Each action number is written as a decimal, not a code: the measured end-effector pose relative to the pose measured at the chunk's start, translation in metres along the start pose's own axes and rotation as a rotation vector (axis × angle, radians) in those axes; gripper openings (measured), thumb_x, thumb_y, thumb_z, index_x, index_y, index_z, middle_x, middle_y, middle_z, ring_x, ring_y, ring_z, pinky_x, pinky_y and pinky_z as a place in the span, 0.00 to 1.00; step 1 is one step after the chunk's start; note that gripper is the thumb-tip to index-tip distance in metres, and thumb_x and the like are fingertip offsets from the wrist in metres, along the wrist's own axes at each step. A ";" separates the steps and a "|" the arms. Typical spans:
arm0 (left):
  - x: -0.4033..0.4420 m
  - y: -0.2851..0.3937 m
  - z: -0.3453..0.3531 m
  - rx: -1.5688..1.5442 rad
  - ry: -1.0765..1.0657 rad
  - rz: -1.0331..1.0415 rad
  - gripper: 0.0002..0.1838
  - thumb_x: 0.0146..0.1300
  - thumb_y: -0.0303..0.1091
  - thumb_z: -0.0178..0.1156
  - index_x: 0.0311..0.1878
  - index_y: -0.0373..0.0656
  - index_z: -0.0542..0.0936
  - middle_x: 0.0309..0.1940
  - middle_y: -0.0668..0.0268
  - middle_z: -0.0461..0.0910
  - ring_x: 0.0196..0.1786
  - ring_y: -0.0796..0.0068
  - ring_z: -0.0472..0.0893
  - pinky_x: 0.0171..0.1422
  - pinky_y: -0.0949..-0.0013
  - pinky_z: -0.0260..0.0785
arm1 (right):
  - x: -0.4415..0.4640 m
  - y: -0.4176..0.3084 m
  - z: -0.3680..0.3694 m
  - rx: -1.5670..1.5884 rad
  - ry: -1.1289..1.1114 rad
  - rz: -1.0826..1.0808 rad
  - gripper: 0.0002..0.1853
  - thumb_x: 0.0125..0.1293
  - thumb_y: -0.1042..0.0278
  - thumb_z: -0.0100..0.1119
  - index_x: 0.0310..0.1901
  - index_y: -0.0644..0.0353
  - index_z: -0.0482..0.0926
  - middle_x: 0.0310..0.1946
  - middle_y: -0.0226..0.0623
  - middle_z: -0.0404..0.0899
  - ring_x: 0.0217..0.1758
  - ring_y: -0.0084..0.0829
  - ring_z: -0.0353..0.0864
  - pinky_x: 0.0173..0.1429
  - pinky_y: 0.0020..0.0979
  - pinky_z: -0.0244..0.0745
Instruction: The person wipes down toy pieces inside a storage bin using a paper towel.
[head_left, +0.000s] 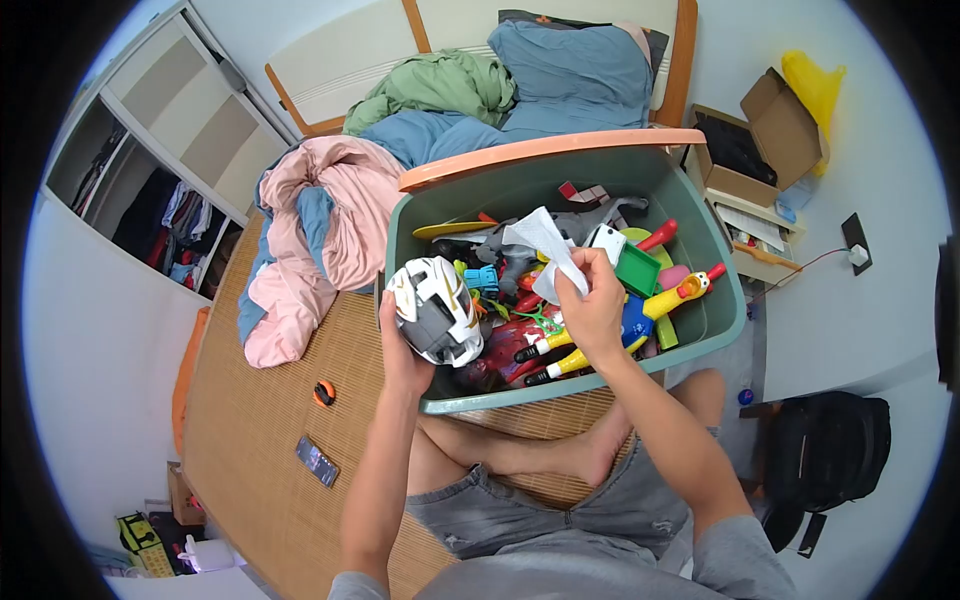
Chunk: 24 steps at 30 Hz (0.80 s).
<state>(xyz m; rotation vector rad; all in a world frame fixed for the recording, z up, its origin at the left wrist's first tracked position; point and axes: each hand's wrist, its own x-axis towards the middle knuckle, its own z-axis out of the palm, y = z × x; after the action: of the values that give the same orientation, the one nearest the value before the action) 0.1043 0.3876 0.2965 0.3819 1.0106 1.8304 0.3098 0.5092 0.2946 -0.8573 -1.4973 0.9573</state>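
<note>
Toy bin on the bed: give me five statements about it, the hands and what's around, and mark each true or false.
1. The left hand holds a white and gray toy. True.
2. The right hand holds nothing. False: it pinches a white cloth or tissue.
3. The phone lies inside the bin. False: it lies outside, on the woven mat.
4. A yellow chicken toy is in the bin. True.
5. The pink blanket covers the bin. False: it is bunched beside it.
</note>
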 end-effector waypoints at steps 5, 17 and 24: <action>-0.001 0.000 0.007 -0.093 -0.046 -0.139 0.32 0.69 0.64 0.45 0.64 0.48 0.72 0.56 0.63 0.79 0.56 0.62 0.79 0.64 0.54 0.71 | -0.004 -0.016 0.000 0.035 -0.280 -0.051 0.19 0.60 0.68 0.61 0.50 0.70 0.73 0.48 0.52 0.77 0.50 0.44 0.79 0.54 0.36 0.72; -0.020 -0.030 0.025 0.274 -0.070 0.179 0.43 0.62 0.34 0.64 0.73 0.41 0.49 0.63 0.56 0.65 0.63 0.67 0.70 0.67 0.64 0.66 | 0.001 -0.011 0.019 0.357 -0.776 0.028 0.45 0.53 0.71 0.71 0.71 0.60 0.57 0.65 0.41 0.64 0.69 0.33 0.64 0.72 0.35 0.59; -0.030 -0.024 0.035 0.370 -0.116 0.447 0.59 0.45 0.42 0.78 0.74 0.38 0.50 0.62 0.54 0.67 0.65 0.64 0.71 0.70 0.63 0.64 | -0.006 -0.020 0.011 0.479 -0.715 0.002 0.36 0.52 0.76 0.72 0.65 0.58 0.68 0.68 0.43 0.60 0.71 0.32 0.61 0.71 0.33 0.59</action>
<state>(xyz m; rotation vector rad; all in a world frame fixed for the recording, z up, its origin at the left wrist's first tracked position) 0.1559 0.3827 0.3040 0.9936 1.2563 1.9752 0.2992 0.4948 0.3095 -0.1583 -1.7276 1.6479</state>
